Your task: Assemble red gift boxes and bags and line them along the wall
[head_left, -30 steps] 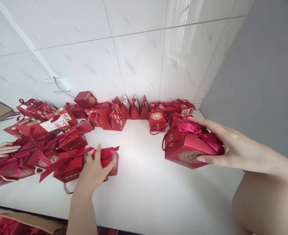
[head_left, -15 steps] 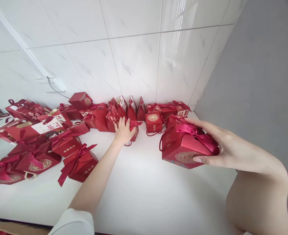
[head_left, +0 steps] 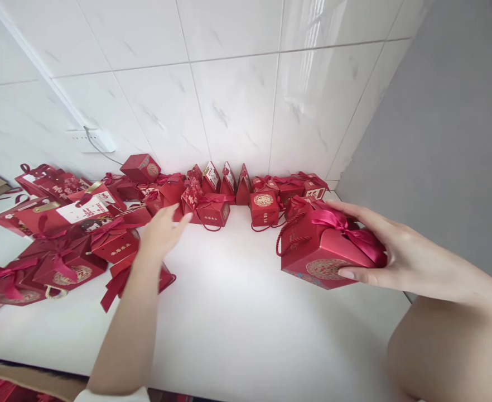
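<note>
Right hand (head_left: 390,254): we see fingers spread over ribboned top, thumb under front face, clasping large red gift box (head_left: 321,254) tilted near table's (head_left: 246,329) right edge. Left hand (head_left: 162,231): fingers loosely extended, nothing held, hovering mid-table just left of small red box (head_left: 213,210) by back-edge row (head_left: 266,192). Box pile (head_left: 66,240) crowds left edge.

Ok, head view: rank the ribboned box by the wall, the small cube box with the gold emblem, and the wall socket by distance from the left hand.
1. ribboned box, just right of the left hand.
2. cube box, farther right.
3. wall socket, up on the tiles.
</note>
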The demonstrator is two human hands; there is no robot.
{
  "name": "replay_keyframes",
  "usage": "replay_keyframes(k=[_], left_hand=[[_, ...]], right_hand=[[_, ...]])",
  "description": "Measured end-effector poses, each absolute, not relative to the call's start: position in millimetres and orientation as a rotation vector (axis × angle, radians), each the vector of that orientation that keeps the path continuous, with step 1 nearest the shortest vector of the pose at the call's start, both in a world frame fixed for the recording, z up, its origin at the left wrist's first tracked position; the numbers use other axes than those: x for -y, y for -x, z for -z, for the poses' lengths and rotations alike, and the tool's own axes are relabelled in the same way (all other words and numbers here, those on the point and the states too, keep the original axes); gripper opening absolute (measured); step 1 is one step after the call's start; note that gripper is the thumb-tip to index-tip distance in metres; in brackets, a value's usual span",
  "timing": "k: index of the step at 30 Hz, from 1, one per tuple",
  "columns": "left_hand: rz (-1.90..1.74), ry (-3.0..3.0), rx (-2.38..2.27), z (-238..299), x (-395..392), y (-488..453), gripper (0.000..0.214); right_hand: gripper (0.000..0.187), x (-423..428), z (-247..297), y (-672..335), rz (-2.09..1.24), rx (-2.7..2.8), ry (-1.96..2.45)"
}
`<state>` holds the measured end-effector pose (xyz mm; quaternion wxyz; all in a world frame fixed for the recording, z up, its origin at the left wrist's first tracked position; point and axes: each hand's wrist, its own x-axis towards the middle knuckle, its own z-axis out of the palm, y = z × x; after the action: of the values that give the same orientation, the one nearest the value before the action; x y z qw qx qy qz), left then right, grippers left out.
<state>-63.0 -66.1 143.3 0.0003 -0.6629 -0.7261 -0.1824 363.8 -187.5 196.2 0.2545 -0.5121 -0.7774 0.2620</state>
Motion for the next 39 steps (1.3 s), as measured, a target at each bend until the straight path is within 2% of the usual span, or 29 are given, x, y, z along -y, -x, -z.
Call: replay_keyframes(k=[2,6,8,11,16,21,26,33,39], left_hand=[[0.624,2.046,2.500,-151.1,99.7,106.6,0.071],[0.207,1.797,2.845,-139.4,148.2,164.6,0.094],[0.213,1.955,2.850,-127.5,159.7,162.8,0.102],[0.241,2.377,2.623,-113.3,160.7,123.7,0.111],[0.130,2.859,2.076,-103.4,118.7,35.2,0.096],[0.108,2.932,1.579,-99.4,52.3,-6.4,0.081],[0.125,2.970,1.348,-95.4,6.3,-22.9,0.088],[0.302,2.709,1.376,-83.2,-32.4,-46.3,0.069],[0.586,2.466,1.594,-92.2,-8.1,-23.1,0.069]], right_hand=[[0.088,187.4,-196.8,-364.9,-0.719,2.112,1.420],[0.088,185.7,-196.2,-365.6,-0.764,2.095,1.414],[0.088,184.5,-195.8,-364.9,-0.760,2.096,1.409],[0.087,182.5,-195.6,-363.2,-0.745,2.113,1.412],[0.090,182.5,-195.4,-362.1,-0.734,2.126,1.404],[0.088,189.6,-198.6,-364.6,-0.708,2.103,1.413],[0.089,192.6,-200.5,-369.1,-0.710,2.088,1.370],[0.090,186.8,-196.6,-366.0,-0.702,2.159,1.421],[0.089,186.8,-194.8,-366.8,-0.754,2.213,1.461]])
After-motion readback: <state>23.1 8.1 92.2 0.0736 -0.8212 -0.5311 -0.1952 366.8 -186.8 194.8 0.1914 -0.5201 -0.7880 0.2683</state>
